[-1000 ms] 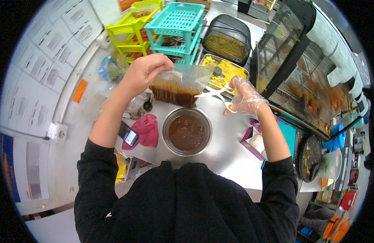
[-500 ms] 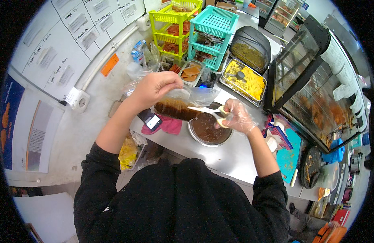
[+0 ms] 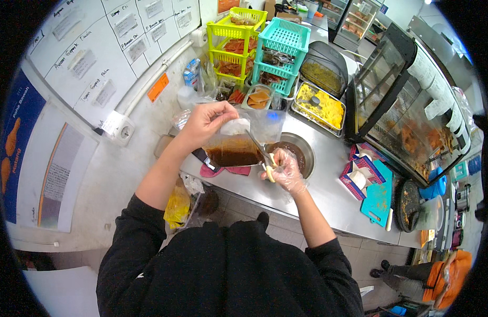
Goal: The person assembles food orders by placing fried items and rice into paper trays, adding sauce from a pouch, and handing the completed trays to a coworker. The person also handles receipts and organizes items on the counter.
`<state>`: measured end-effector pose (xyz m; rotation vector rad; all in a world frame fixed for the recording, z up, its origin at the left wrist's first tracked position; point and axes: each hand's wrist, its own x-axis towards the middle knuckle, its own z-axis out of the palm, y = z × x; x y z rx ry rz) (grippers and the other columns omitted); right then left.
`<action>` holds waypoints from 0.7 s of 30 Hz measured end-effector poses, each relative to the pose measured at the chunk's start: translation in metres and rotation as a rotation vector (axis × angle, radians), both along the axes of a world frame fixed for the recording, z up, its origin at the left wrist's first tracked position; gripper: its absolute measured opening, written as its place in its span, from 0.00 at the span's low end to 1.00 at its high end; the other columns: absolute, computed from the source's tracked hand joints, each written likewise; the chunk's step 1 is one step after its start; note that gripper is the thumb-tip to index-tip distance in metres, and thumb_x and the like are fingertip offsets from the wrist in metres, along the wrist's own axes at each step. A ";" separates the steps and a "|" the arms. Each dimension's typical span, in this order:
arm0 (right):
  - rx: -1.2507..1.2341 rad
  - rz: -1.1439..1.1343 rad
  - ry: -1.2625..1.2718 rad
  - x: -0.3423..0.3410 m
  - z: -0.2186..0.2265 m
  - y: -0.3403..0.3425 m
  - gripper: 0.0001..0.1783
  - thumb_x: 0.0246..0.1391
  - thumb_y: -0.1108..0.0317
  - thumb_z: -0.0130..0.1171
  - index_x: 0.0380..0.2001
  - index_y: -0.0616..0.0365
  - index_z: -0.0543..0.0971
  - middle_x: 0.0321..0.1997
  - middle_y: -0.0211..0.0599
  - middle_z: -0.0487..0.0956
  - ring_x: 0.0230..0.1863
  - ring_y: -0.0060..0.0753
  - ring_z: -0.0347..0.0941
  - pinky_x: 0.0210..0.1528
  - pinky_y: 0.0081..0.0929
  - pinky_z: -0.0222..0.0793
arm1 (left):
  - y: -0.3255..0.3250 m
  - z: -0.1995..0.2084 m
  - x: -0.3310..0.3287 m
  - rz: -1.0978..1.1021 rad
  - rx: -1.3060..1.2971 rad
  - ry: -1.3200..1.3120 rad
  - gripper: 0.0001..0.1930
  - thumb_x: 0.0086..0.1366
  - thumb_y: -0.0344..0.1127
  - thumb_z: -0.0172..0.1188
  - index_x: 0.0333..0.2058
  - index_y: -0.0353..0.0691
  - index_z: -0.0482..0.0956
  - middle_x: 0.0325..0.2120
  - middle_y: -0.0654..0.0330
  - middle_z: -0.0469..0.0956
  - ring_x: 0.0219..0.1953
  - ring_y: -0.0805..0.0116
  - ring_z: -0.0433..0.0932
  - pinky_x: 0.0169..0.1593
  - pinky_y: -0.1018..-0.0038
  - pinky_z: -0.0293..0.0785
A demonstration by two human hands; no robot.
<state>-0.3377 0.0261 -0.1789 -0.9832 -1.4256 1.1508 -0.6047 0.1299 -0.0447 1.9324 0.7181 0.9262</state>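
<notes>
My left hand (image 3: 211, 120), bare, pinches the top of a clear plastic bag (image 3: 235, 151) that hangs half full of dark brown sauce. Under a thin clear plastic glove, my right hand (image 3: 287, 172) grips scissors (image 3: 270, 168) with cream handles. Their blades point up and left against the upper part of the bag; whether they are cutting I cannot tell. Behind my right hand a round steel bowl (image 3: 310, 150) holds more brown sauce. A phone, mostly hidden by the bag and my arm, lies near a pink cloth (image 3: 238, 170).
Green baskets (image 3: 230, 55) and turquoise baskets (image 3: 282, 39) stack at the back. Next to them sits a steel tray (image 3: 319, 124) of yellow food. On the right are a glass display case (image 3: 413, 111), a turquoise cutting board (image 3: 378, 195) and paper food boxes (image 3: 357, 178). Someone in orange (image 3: 449, 280) stands lower right.
The scissors have swung left, from over the bowl to the bag, their blades now pointing upward. The bag hangs more upright, and the whole view has shifted slightly.
</notes>
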 end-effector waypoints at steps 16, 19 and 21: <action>-0.203 0.013 0.272 -0.033 0.037 0.011 0.25 0.43 0.77 0.76 0.24 0.49 0.64 0.26 0.19 0.69 0.27 0.13 0.64 0.28 0.16 0.61 | 0.002 -0.018 0.002 0.041 -0.040 -0.052 0.09 0.70 0.32 0.59 0.38 0.31 0.81 0.31 0.66 0.81 0.37 0.81 0.75 0.43 0.79 0.72; -0.234 0.021 0.204 -0.038 0.047 0.017 0.24 0.46 0.73 0.75 0.24 0.48 0.64 0.26 0.20 0.71 0.28 0.12 0.65 0.29 0.17 0.61 | 0.007 -0.025 0.003 0.055 -0.046 -0.028 0.08 0.70 0.31 0.59 0.38 0.31 0.81 0.32 0.65 0.81 0.38 0.81 0.75 0.45 0.78 0.72; -0.263 0.022 0.103 -0.041 0.048 0.021 0.23 0.48 0.72 0.75 0.23 0.48 0.64 0.26 0.21 0.72 0.28 0.12 0.66 0.30 0.17 0.61 | 0.010 -0.032 0.001 0.042 -0.073 -0.023 0.08 0.70 0.31 0.58 0.38 0.31 0.81 0.33 0.65 0.81 0.39 0.80 0.75 0.46 0.78 0.72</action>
